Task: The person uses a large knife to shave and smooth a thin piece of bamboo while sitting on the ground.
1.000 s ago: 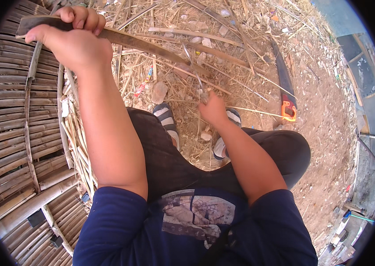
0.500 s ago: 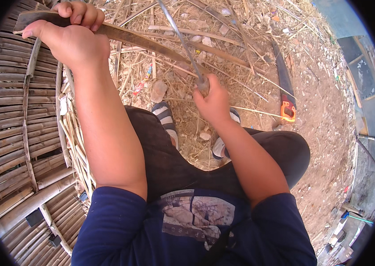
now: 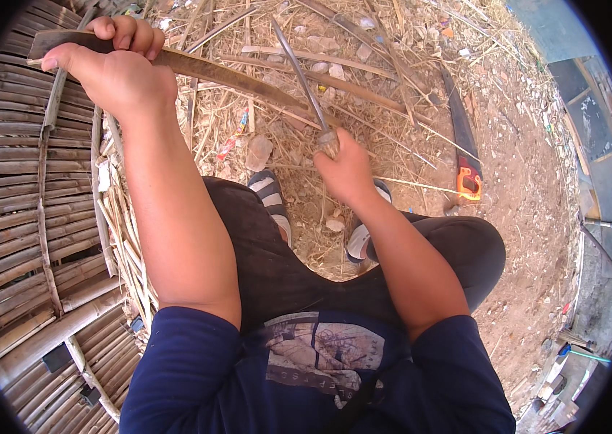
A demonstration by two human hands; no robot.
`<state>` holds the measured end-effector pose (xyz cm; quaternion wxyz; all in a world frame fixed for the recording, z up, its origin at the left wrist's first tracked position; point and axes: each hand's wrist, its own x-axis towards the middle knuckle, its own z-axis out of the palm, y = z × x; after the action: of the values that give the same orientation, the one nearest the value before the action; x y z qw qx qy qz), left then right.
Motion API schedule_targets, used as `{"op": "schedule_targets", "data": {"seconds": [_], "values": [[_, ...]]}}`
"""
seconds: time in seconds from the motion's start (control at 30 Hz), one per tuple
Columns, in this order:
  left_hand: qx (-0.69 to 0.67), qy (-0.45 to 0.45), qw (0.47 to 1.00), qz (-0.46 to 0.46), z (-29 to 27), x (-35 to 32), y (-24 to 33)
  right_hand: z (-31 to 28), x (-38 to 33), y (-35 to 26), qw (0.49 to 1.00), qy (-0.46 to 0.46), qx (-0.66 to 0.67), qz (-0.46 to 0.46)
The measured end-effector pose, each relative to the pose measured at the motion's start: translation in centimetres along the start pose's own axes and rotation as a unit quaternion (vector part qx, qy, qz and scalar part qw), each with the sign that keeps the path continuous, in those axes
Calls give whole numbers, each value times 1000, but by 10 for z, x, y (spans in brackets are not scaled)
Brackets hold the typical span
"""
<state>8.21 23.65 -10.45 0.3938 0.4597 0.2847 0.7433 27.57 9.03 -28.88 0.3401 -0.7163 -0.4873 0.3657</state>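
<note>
The left hand (image 3: 128, 78) grips a bamboo strip (image 3: 228, 77), its far end hard to make out behind the knife (image 3: 296, 66) the right hand (image 3: 346, 168) clasps, above straw-littered ground (image 3: 307, 189) beside a bamboo-slat panel (image 3: 3, 173).

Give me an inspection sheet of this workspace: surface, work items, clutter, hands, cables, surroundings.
Surface: brown earthen ground, partly strewn with straw.
Work items: long brown strip, slanting down rightward; narrow-bladed tool crossing it in view, contact unclear.
Clutter: loose strips, stone, colourful wrapper; saw with orange handle lying at right.
Hands: left hand grips the strip's upper end; right hand grips the tool's handle.
Cables: none certain; thin blue-green line at lower right, kind unclear.
Surroundings: slatted panel at left; grey sheets at right.
</note>
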Motion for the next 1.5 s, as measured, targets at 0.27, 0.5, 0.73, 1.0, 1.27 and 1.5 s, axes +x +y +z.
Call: {"op": "schedule_targets", "data": {"seconds": [0.27, 0.5, 0.73, 1.0, 1.27, 1.5], "values": [[14, 19, 1000, -4, 6, -6, 1, 37, 6, 98, 988, -8, -147, 52], [2, 29, 1000, -7, 1, 2, -2, 21, 8, 51, 936, -94, 207, 269], [-1, -2, 1000, 7, 1, -3, -2, 9, 2, 8, 998, 40, 17, -44], [17, 33, 999, -7, 1, 1, -3, 43, 14, 131, 986, -8, -154, 58], [13, 7, 1000, 0, -1, 1, -3, 11, 6, 17, 998, -14, 33, 57], [18, -11, 1000, -4, 21, -10, 3, 41, 1, 133, 989, 21, -101, 103]]}}
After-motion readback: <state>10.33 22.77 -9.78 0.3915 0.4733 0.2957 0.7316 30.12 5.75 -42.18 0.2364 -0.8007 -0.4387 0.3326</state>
